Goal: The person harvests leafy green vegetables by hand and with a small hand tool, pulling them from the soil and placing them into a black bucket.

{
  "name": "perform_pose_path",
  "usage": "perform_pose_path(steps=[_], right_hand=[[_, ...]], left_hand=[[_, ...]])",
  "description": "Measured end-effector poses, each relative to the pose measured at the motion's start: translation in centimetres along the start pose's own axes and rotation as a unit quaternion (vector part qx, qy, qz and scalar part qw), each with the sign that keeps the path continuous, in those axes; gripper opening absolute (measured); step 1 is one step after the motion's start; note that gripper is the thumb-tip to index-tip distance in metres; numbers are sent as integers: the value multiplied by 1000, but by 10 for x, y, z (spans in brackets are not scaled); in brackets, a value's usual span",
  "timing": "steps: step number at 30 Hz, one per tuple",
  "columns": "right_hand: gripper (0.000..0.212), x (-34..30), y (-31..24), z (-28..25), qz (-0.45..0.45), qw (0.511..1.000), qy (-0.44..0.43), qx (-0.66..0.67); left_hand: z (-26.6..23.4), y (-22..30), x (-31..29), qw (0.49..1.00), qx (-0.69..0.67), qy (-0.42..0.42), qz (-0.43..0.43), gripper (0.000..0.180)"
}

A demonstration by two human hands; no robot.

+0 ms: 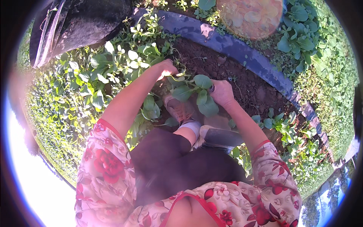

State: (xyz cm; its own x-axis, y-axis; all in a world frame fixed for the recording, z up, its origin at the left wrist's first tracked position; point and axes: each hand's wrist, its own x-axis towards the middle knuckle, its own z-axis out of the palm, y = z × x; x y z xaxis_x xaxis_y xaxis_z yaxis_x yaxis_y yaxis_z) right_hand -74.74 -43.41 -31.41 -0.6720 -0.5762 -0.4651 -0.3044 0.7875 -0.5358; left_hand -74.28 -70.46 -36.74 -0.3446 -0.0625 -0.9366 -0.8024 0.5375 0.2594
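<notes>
In the head view, a bed of brown soil (261,92) is seen from above, and along its far edge a bluish-black strip (227,39) is laid in a curve, down toward the right side. The leafy plant (203,81), with broad green leaves, is found between the two hands, at the near part of the bare soil, above a brown shoe (176,108).

The left hand (167,69) is placed at the border of the bare soil, among the green leaves (100,64) of the left side. Its fingers are mostly hidden by leaves and bright light, so it cannot be told how far they are spread or what is gripped. The right hand (223,92) is kept just to the right of the leafy plant. Its fingers are bent inward, and a small dark thing (211,88) is seen at their left side; whether this or the plant is grasped cannot be told.

A black bucket (90,22) is tilted at the upper left, beyond the leaves. Floral sleeves (107,166) with red trim are worn on both arms.
</notes>
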Motion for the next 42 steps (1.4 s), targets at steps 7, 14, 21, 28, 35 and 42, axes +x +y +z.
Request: perform_pose_path(steps=[7,14,21,28,35,42], right_hand=[[33,12,-34,-21,-50,998,-25,-17],[28,-18,-30,-54,-51,998,13,-31],[28,-26,-46,-60,-102,994,-13,-45],[31,-11,-42,-39,-86,995,-37,-34],[20,37,-41,-32,-86,993,-78,9],[23,66,-7,-11,-87,984,-114,107]], left_hand=[[-63,-38,-41,975,-210,-70,-2,65],[-82,-29,-86,937,-347,-30,25,72],[-26,-7,-86,993,98,58,7,57],[32,-8,-104,953,263,146,23,54],[23,-20,-83,936,334,108,29,39],[23,-4,-89,948,293,111,57,27]])
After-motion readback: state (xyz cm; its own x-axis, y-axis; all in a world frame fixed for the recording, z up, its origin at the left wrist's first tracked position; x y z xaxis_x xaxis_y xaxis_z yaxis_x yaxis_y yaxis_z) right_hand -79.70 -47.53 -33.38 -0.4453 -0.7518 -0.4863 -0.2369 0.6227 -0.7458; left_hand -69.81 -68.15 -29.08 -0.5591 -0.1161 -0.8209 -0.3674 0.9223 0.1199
